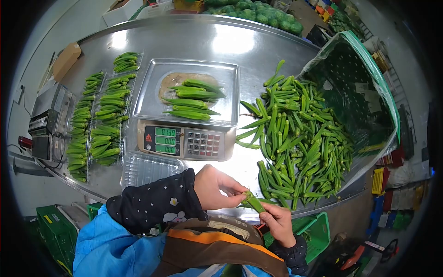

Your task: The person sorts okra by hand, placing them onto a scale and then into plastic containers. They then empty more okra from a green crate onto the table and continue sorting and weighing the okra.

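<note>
Near the table's front edge, my right hand (278, 223) grips an okra pod (253, 202) between thumb and fingers. My left hand (216, 188) pinches the stem end of the same pod. Just beyond the hands stands a digital scale (177, 139), its top display showing 0.139. Several okra pods (194, 102) lie on the scale's metal tray (150, 99). To the right, a large heap of loose okra (300, 138) spreads out beside the hands. A clear plastic tray (150, 167) sits left of my left hand, partly behind the sleeve.
Rows of okra packed in clear trays (110, 108) fill the left side of the steel table (184, 39). At far left is a wrapping machine (50, 120). A lined green crate (355, 78) lies tipped at the heap's right. Green crates (55, 231) stand below.
</note>
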A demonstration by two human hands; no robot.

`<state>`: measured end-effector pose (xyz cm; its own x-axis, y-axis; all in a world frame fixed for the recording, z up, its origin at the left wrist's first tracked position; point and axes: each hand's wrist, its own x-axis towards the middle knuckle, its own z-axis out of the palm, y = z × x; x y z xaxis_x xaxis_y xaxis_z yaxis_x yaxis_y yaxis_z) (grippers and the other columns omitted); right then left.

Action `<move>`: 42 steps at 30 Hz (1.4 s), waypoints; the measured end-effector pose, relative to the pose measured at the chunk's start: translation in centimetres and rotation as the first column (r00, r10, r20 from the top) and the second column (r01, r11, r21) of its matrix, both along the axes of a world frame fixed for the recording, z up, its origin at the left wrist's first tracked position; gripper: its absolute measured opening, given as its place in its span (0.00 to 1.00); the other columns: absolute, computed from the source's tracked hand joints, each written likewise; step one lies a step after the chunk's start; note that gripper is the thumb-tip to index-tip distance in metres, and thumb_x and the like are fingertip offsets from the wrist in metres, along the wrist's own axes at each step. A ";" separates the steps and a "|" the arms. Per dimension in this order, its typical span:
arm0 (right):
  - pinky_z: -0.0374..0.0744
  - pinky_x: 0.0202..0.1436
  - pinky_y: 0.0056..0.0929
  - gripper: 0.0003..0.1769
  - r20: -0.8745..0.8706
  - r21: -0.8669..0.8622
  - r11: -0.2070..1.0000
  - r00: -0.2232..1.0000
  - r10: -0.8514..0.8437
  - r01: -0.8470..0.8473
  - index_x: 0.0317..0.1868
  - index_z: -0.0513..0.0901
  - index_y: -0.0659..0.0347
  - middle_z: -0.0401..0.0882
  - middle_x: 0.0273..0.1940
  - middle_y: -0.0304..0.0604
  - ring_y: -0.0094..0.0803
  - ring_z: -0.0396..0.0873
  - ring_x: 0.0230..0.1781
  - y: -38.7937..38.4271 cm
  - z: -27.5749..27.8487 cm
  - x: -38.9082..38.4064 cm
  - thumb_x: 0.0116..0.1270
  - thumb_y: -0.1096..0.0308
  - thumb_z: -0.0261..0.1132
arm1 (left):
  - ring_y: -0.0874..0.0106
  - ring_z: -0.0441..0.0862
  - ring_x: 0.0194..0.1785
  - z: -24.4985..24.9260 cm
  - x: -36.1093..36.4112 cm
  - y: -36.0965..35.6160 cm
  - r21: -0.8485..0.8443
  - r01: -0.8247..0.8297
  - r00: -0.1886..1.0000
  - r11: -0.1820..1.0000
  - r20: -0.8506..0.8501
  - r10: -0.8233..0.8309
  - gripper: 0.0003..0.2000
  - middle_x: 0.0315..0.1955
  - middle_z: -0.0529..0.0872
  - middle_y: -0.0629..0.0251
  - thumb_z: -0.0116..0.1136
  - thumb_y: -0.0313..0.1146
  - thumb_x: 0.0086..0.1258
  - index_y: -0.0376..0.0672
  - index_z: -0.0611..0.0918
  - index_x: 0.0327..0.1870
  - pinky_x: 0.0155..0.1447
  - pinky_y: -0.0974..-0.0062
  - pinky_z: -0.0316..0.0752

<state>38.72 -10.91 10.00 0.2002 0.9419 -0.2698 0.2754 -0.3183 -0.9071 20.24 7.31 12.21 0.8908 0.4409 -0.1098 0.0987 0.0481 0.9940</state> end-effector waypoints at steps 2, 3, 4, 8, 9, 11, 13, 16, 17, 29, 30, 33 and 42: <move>0.71 0.27 0.18 0.16 -0.003 -0.001 1.000 1.000 0.008 -0.008 0.52 0.79 0.71 0.77 0.26 0.37 0.19 0.72 0.23 0.1 0.1 -0.1 0.65 0.71 0.60 | 0.78 0.84 0.34 -0.1 -0.1 -0.1 0.024 -0.012 1.000 1.000 0.015 0.011 0.09 0.30 0.88 0.60 0.63 0.25 0.58 0.36 0.86 0.40 0.42 0.81 0.78; 0.71 0.27 0.18 0.16 -0.004 0.000 1.000 1.000 0.015 -0.015 0.52 0.79 0.71 0.77 0.26 0.37 0.19 0.73 0.23 0.2 0.1 -0.1 0.65 0.71 0.60 | 0.78 0.85 0.33 -0.2 -0.2 0.0 0.049 -0.022 0.999 0.999 0.031 0.020 0.09 0.29 0.88 0.60 0.62 0.24 0.58 0.36 0.86 0.39 0.42 0.81 0.78; 0.71 0.27 0.18 0.16 -0.005 -0.001 1.000 1.000 0.018 -0.018 0.52 0.79 0.71 0.77 0.26 0.37 0.19 0.73 0.23 0.2 0.2 0.0 0.65 0.71 0.60 | 0.78 0.85 0.33 -0.2 -0.2 0.0 0.048 -0.025 0.999 0.999 0.030 0.023 0.09 0.29 0.88 0.60 0.62 0.24 0.58 0.36 0.86 0.39 0.42 0.81 0.78; 0.75 0.43 0.26 0.19 -0.034 -0.180 0.984 0.999 0.013 -0.019 0.54 0.79 0.63 0.83 0.39 0.47 0.27 0.79 0.36 0.0 0.1 0.3 0.63 0.67 0.62 | 0.76 0.85 0.31 -0.7 -0.3 0.1 0.172 -0.039 0.998 0.984 0.049 0.031 0.08 0.28 0.87 0.59 0.63 0.24 0.57 0.36 0.86 0.38 0.39 0.82 0.78; 0.75 0.41 0.26 0.19 -0.008 -0.176 0.984 1.000 0.026 -0.027 0.54 0.79 0.63 0.83 0.38 0.46 0.27 0.79 0.35 0.1 0.0 0.4 0.63 0.67 0.62 | 0.75 0.85 0.31 -0.8 -0.3 0.1 0.266 -0.037 0.999 0.963 0.032 0.030 0.08 0.27 0.87 0.59 0.63 0.24 0.57 0.37 0.86 0.37 0.38 0.82 0.78; 0.75 0.40 0.25 0.19 -0.022 -0.191 0.981 0.999 0.036 -0.039 0.54 0.79 0.63 0.83 0.37 0.45 0.26 0.79 0.34 0.1 0.1 0.4 0.63 0.68 0.61 | 0.74 0.85 0.30 -0.2 -0.3 0.1 0.292 -0.043 0.999 0.955 0.026 0.037 0.07 0.27 0.87 0.59 0.62 0.24 0.57 0.37 0.86 0.37 0.38 0.81 0.78; 0.75 0.38 0.25 0.18 -0.035 -0.205 0.977 0.998 0.045 -0.051 0.54 0.79 0.62 0.83 0.35 0.44 0.25 0.78 0.32 0.2 0.1 0.4 0.63 0.68 0.61 | 0.74 0.85 0.30 -0.2 -0.1 0.0 0.318 -0.048 0.999 0.947 0.023 0.043 0.07 0.26 0.87 0.60 0.61 0.23 0.57 0.37 0.86 0.36 0.37 0.81 0.79; 0.74 0.35 0.24 0.18 -0.110 -0.203 0.979 0.994 0.001 -0.023 0.54 0.79 0.62 0.82 0.32 0.43 0.25 0.76 0.29 0.3 0.1 0.3 0.63 0.68 0.60 | 0.75 0.85 0.27 -0.9 0.0 -0.4 0.251 -0.161 0.987 0.954 0.065 0.149 0.06 0.26 0.87 0.60 0.59 0.23 0.58 0.37 0.86 0.35 0.35 0.81 0.79; 0.70 0.29 0.21 0.17 -0.134 -0.165 0.986 0.991 -0.027 0.005 0.52 0.79 0.66 0.79 0.28 0.39 0.21 0.73 0.25 0.5 0.0 0.1 0.64 0.70 0.60 | 0.73 0.85 0.31 -0.8 -0.2 -0.3 0.229 -0.167 0.984 0.959 -0.024 0.177 0.07 0.26 0.87 0.61 0.58 0.22 0.58 0.39 0.86 0.35 0.40 0.79 0.79; 0.74 0.43 0.22 0.14 0.242 0.375 0.926 0.968 -0.065 -0.031 0.44 0.80 0.71 0.80 0.36 0.41 0.24 0.76 0.37 17.2 -3.6 1.4 0.56 0.77 0.65 | 0.59 0.71 0.62 -8.2 -4.9 -2.7 0.584 0.053 0.980 0.810 -0.187 0.070 0.08 0.53 0.80 0.63 0.58 0.34 0.62 0.47 0.85 0.40 0.65 0.61 0.61; 0.72 0.41 0.26 0.14 0.217 0.429 0.903 0.972 -0.087 -0.015 0.43 0.81 0.70 0.79 0.33 0.44 0.30 0.76 0.34 20.3 -3.9 0.7 0.55 0.75 0.67 | 0.59 0.71 0.62 -7.9 -5.1 -2.7 0.588 0.042 0.979 0.808 -0.186 0.084 0.08 0.53 0.80 0.63 0.58 0.34 0.62 0.47 0.85 0.40 0.65 0.61 0.61; 0.69 0.47 0.33 0.14 0.487 0.577 0.778 0.869 -0.085 -0.247 0.42 0.84 0.58 0.79 0.37 0.43 0.40 0.71 0.40 28.1 -3.3 -2.0 0.52 0.71 0.69 | 0.57 0.67 0.65 -8.6 -5.5 -3.3 0.548 0.202 0.964 0.812 -0.258 -0.066 0.14 0.58 0.76 0.61 0.60 0.33 0.60 0.47 0.82 0.49 0.64 0.60 0.63; 0.70 0.52 0.32 0.16 0.558 0.557 0.768 0.827 -0.065 -0.315 0.44 0.83 0.57 0.76 0.47 0.44 0.40 0.72 0.46 27.8 -5.0 -1.2 0.53 0.75 0.67 | 0.52 0.54 0.72 -16.9 -10.6 -8.8 0.101 0.051 0.997 0.994 0.049 -0.056 0.30 0.68 0.60 0.47 0.55 0.50 0.68 0.46 0.66 0.67 0.72 0.61 0.52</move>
<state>37.54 16.87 5.04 -0.0057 0.8823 0.4707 0.7500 0.3151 -0.5816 9.65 -1.48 -4.71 0.9166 0.3992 -0.0206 0.0464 -0.0551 0.9974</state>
